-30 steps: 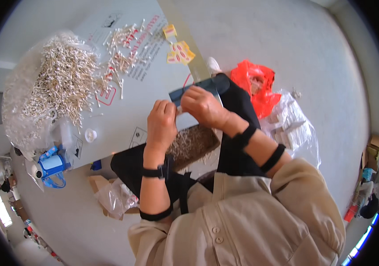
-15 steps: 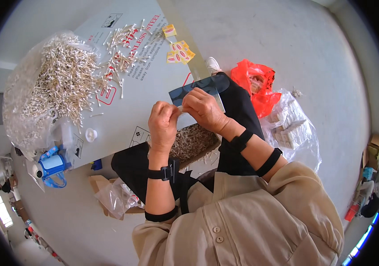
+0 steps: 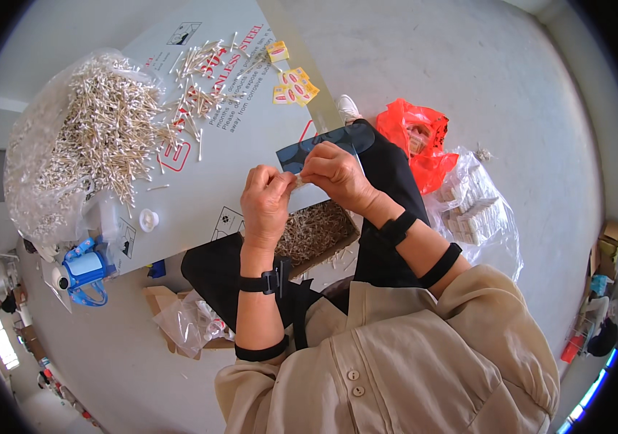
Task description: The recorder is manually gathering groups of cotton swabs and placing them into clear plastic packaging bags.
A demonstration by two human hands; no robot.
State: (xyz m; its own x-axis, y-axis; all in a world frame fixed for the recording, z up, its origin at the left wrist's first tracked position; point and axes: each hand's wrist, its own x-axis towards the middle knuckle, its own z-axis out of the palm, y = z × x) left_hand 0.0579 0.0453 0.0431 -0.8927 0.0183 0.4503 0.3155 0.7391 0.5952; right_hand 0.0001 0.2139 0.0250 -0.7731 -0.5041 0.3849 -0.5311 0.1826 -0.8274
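Left hand: the left hand [image 3: 265, 202] is curled, fingertips pinching a small pale item [image 3: 296, 181].
Right hand: the right hand [image 3: 334, 173] is closed on the same item, touching the left.
Dark blue card [image 3: 309, 152]: just beyond both hands.
Cotton swab pile [image 3: 99, 130]: well left of the left hand.
Box of swabs [image 3: 316, 235]: beneath the wrists.

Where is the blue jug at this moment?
In the head view, the blue jug stands at the lower left, at the table's near-left corner, just below the clear bag of cotton swabs.
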